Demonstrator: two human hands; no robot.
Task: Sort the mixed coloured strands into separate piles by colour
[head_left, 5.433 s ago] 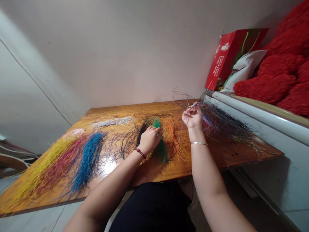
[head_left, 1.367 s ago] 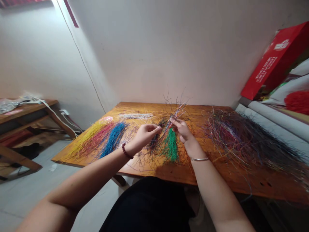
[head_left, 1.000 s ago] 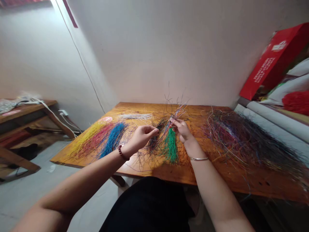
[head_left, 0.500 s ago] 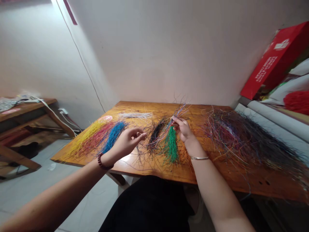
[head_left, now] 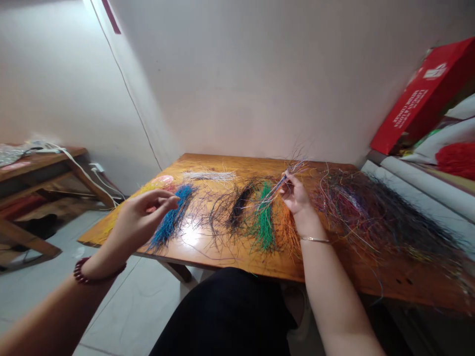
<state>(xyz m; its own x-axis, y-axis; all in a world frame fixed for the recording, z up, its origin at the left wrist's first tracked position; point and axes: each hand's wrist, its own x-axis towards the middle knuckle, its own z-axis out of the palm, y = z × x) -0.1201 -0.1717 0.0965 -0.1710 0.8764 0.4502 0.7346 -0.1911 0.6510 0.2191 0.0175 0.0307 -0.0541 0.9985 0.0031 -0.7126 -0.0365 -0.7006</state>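
Observation:
My right hand [head_left: 295, 195] pinches a small bundle of mixed-colour wires [head_left: 275, 189] above the table. The wires' loose ends fan out beyond the fingertips and trail left over the green wire pile [head_left: 264, 222]. My left hand [head_left: 141, 217] hovers over the yellow wires [head_left: 144, 189] and red wires at the left, beside the blue wire pile [head_left: 167, 225]. Its thumb and forefinger are pressed together; whatever thin thing may be between them cannot be made out. Black wires [head_left: 239, 205] lie between the blue and green piles, and orange wires [head_left: 289, 230] lie under my right wrist.
White wires [head_left: 210, 176] lie near the back of the wooden table [head_left: 208, 254]. A large tangle of mixed dark wires [head_left: 393, 212] covers the right side. A red box [head_left: 419, 99] stands at the far right. At the left is another table [head_left: 76, 160] with cables.
My left hand has moved left, from near the black wires to over the yellow and red ones. My right hand has shifted slightly right, still holding the wire bundle.

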